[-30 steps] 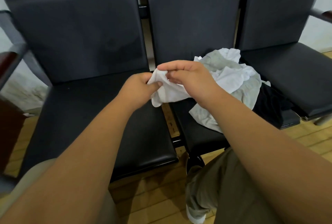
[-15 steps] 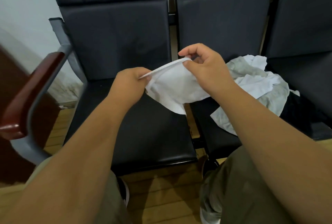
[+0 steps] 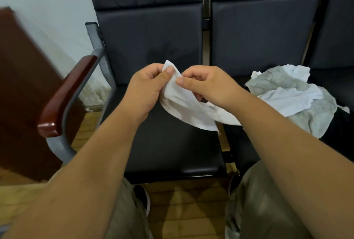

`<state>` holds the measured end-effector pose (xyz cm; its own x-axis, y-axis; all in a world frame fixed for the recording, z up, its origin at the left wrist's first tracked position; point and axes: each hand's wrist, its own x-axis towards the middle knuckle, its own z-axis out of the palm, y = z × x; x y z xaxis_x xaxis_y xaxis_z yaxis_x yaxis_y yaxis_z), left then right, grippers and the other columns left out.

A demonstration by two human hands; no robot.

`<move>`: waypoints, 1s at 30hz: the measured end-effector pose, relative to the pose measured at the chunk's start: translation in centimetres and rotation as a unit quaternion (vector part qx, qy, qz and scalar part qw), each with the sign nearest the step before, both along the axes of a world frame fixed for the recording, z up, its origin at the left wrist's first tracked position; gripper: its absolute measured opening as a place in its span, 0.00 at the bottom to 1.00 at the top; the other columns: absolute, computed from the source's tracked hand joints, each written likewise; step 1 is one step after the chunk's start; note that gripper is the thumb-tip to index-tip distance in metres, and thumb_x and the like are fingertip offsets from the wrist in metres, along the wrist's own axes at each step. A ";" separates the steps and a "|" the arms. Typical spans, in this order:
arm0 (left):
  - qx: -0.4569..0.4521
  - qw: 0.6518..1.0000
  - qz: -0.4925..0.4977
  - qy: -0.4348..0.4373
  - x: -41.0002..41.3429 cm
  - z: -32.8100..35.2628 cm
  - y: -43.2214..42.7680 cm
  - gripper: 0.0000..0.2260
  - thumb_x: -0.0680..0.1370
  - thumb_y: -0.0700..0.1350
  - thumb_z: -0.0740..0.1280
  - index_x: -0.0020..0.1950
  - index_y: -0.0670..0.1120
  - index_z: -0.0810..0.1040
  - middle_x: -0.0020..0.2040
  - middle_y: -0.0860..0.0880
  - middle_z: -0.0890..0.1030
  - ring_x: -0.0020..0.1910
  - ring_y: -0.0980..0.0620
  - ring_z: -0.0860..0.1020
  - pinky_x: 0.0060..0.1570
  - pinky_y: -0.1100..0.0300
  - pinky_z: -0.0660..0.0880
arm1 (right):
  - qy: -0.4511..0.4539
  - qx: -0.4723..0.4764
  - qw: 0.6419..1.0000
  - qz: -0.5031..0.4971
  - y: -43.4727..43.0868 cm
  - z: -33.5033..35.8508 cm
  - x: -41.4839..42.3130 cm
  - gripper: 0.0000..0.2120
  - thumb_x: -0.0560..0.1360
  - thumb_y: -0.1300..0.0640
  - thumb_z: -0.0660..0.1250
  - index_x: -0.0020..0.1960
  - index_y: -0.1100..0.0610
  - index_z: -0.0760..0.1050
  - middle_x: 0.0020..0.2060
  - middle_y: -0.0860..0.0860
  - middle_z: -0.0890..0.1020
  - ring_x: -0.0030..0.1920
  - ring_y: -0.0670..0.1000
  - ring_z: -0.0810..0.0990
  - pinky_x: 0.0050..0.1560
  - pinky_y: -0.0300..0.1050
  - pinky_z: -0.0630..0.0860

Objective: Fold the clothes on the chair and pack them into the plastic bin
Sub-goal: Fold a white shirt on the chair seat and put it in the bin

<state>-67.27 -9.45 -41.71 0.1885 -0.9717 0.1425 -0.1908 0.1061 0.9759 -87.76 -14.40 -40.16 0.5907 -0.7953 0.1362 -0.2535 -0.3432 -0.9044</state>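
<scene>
A small white garment (image 3: pixel 186 108) hangs above the seat of the left black chair (image 3: pixel 168 143). My left hand (image 3: pixel 147 87) pinches its top edge between thumb and fingers. Close beside it, my right hand (image 3: pixel 206 83) pinches the same edge. The cloth droops down and to the right under my right wrist. A crumpled pile of grey and white clothes (image 3: pixel 291 95) lies on the seat of the middle chair (image 3: pixel 249 143), to the right of my hands. No plastic bin is in view.
A wooden armrest (image 3: pixel 65 95) on a grey metal frame stands at the left chair's side. A dark brown cabinet (image 3: pixel 23 85) is at far left. Wooden floor (image 3: pixel 183 206) and my knees are below. A third chair (image 3: pixel 339 27) is at right.
My view has swung left. Both hands have carried the white garment over the left chair's seat and come closer together at its top edge.
</scene>
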 end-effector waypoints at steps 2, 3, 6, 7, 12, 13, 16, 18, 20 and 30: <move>0.006 1.000 -0.003 0.009 0.2 -0.2 0.2 0.11 0.84 0.53 0.69 0.54 0.46 0.85 0.49 0.46 0.88 0.48 0.49 0.85 0.48 0.52 0.80 | -0.004 0.006 1.000 -0.003 0.1 -0.2 0.8 0.11 0.80 0.44 0.73 0.53 0.52 0.84 0.45 0.61 0.85 0.45 0.64 0.84 0.47 0.56 0.84; 0.010 1.000 -0.003 0.014 0.3 -0.3 0.2 0.11 0.84 0.53 0.70 0.55 0.46 0.85 0.50 0.46 0.88 0.49 0.47 0.86 0.49 0.51 0.81 | -0.001 0.011 1.000 -0.003 0.0 -0.3 1.2 0.12 0.80 0.45 0.73 0.53 0.54 0.84 0.45 0.61 0.85 0.45 0.64 0.85 0.49 0.60 0.84; 0.024 0.999 0.000 0.021 0.7 -0.6 0.1 0.13 0.83 0.55 0.70 0.57 0.46 0.84 0.52 0.46 0.88 0.52 0.45 0.87 0.54 0.47 0.83 | 0.015 0.007 1.000 0.001 -0.1 -0.4 1.9 0.13 0.80 0.44 0.73 0.53 0.54 0.83 0.44 0.57 0.86 0.46 0.59 0.86 0.54 0.59 0.84; 0.028 0.999 0.002 0.024 0.8 -0.7 0.1 0.14 0.83 0.56 0.70 0.57 0.46 0.84 0.52 0.46 0.88 0.53 0.45 0.87 0.56 0.46 0.83 | 0.018 0.000 1.000 -0.002 -0.2 -0.4 2.1 0.13 0.80 0.44 0.73 0.53 0.54 0.83 0.45 0.56 0.86 0.47 0.58 0.86 0.53 0.56 0.84; 0.043 0.999 0.008 0.031 1.4 -0.9 -0.1 0.18 0.82 0.61 0.69 0.56 0.46 0.84 0.53 0.45 0.88 0.55 0.42 0.86 0.58 0.41 0.83 | 0.008 0.002 1.000 -0.015 -0.5 -0.7 2.4 0.10 0.82 0.46 0.71 0.52 0.53 0.83 0.47 0.57 0.84 0.44 0.59 0.83 0.48 0.50 0.80; 0.045 0.998 0.007 0.031 1.4 -1.0 -0.2 0.18 0.82 0.61 0.69 0.56 0.47 0.84 0.52 0.45 0.88 0.55 0.41 0.86 0.57 0.41 0.83 | 0.006 0.008 1.000 -0.020 -0.6 -0.7 2.4 0.10 0.82 0.46 0.71 0.52 0.53 0.83 0.47 0.57 0.84 0.42 0.56 0.82 0.47 0.50 0.78; 0.049 0.999 0.005 0.017 1.1 -1.1 -0.4 0.17 0.82 0.61 0.69 0.54 0.47 0.84 0.51 0.46 0.88 0.52 0.44 0.86 0.53 0.46 0.83 | 0.007 0.022 0.999 -0.027 -0.7 -0.7 2.3 0.08 0.81 0.46 0.72 0.53 0.51 0.83 0.41 0.48 0.85 0.40 0.43 0.82 0.43 0.40 0.77; 0.046 0.999 0.002 0.005 0.8 -1.1 -0.4 0.18 0.82 0.61 0.70 0.53 0.46 0.84 0.50 0.46 0.88 0.51 0.45 0.86 0.51 0.48 0.82 | 0.010 0.009 1.000 -0.028 -0.6 -0.7 2.3 0.09 0.80 0.45 0.73 0.53 0.51 0.83 0.41 0.46 0.85 0.40 0.43 0.83 0.42 0.37 0.78; 0.048 0.999 -0.003 0.006 0.5 -1.1 -0.6 0.20 0.82 0.62 0.68 0.54 0.46 0.84 0.50 0.46 0.88 0.50 0.46 0.86 0.51 0.49 0.81 | -0.004 -0.001 0.999 -0.038 -0.6 -0.8 2.3 0.10 0.81 0.46 0.73 0.53 0.52 0.84 0.45 0.49 0.87 0.45 0.49 0.86 0.47 0.42 0.81; 0.200 0.947 -0.214 -0.133 -1.7 -4.1 -1.2 0.15 0.79 0.58 0.74 0.64 0.56 0.83 0.58 0.58 0.87 0.58 0.58 0.85 0.65 0.52 0.78 | -0.134 -0.040 0.970 -0.201 -2.6 -0.3 0.0 0.06 0.83 0.49 0.69 0.54 0.50 0.82 0.45 0.41 0.83 0.45 0.39 0.81 0.47 0.35 0.77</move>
<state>-68.95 -10.65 -45.80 -0.2253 -0.9373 -0.2660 -0.4582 -0.1390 0.8779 -87.72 -16.98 -40.43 0.1704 -0.9346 0.3124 -0.1408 -0.3369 -0.9310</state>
